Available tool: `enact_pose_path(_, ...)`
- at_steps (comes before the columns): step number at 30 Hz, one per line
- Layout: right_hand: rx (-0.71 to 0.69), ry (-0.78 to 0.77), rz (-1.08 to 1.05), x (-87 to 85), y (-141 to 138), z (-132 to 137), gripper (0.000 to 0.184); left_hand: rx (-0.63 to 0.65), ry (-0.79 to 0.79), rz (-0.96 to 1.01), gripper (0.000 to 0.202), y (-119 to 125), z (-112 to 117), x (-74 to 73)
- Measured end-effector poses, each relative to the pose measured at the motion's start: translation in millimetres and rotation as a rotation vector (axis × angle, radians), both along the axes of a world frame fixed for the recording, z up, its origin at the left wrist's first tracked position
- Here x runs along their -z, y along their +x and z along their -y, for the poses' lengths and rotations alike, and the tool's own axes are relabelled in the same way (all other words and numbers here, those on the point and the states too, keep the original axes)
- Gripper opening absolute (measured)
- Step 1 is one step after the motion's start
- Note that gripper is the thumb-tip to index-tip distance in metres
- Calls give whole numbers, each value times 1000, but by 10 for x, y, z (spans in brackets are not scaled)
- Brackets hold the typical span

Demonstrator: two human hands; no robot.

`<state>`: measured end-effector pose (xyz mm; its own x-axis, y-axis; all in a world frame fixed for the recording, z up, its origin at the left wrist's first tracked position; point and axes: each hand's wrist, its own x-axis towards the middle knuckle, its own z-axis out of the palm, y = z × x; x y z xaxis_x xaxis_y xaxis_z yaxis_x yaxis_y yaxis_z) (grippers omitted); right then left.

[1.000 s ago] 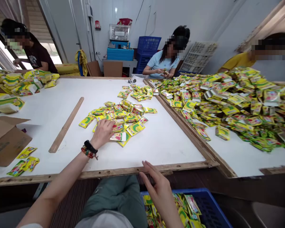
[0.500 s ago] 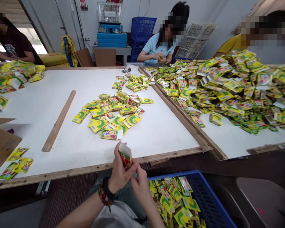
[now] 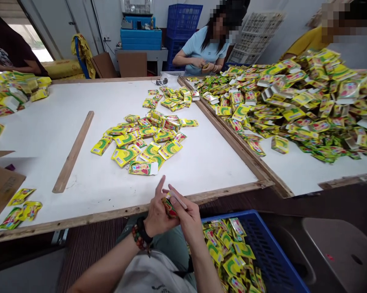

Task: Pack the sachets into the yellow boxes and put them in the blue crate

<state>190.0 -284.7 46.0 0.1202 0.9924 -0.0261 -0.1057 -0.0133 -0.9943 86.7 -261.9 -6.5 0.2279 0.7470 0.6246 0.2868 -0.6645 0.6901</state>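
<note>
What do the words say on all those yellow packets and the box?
Nothing reads clearly enough to quote.
On the held packet, between left hand and right hand: print too blurred.
On the loose packet nearest them: big colourful letters, blurred.
On the cardboard box: faint print, too small.

The small yellow carton [image 3: 170, 204] looks like thin printed card with a slight gloss, its flap plain white and matt. The tabletop [image 3: 49, 134] is smooth, matt white board edged in rough bare wood, like the wooden slat [image 3: 73, 151]. The crate [image 3: 275, 260] is blue perforated plastic, and the cardboard box [image 3: 1, 185] is dull brown.
</note>
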Motion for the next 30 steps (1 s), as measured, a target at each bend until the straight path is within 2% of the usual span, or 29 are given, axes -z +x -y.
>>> enact_pose_path(2,-42,97,136,6,35,20,30,-19,-114,-58,78,-12,11,-31)
enact_pose_path(4,-33,187,262,10,65,36,30,17,-223,-123,72,-18,17,-43)
enact_pose_path(6,38,186,323,-2,86,35,28,43,-290,-185,62,-16,12,-38)
enact_pose_path(8,76,137,338,-24,102,17,26,21,-321,-227,60,-8,-5,-28)
enact_pose_path(10,38,138,362,-42,115,-5,26,4,-332,-231,59,-2,-31,-25)
enact_pose_path(13,-45,248,458,-24,106,-24,34,-19,-349,-189,52,4,-60,-33)
enact_pose_path(16,-66,340,547,50,49,-14,42,-23,-391,-160,42,13,-46,-58)
enact_pose_path(18,-59,360,569,96,30,20,41,26,-408,-156,39,-1,-36,-112)
enact_pose_path(20,-34,341,581,112,95,98,38,140,-391,-210,48,-63,-76,-207)
enact_pose_path(22,41,260,628,97,291,235,34,268,-319,-344,64,-195,-212,-325)
enact_pose_path(23,84,188,683,84,434,318,33,288,-272,-432,70,-284,-321,-382)
enact_pose_path(24,129,98,758,69,595,403,33,261,-230,-523,71,-382,-452,-430)
enact_pose_path(27,159,-167,1041,42,1022,581,38,-36,-211,-781,64,-666,-899,-516)
enact_pose_path(29,149,-194,1075,42,1109,594,43,-124,-220,-923,52,-780,-1127,-548)
enact_pose_path(30,139,-162,1027,44,1070,570,45,-124,-210,-959,44,-801,-1188,-566)
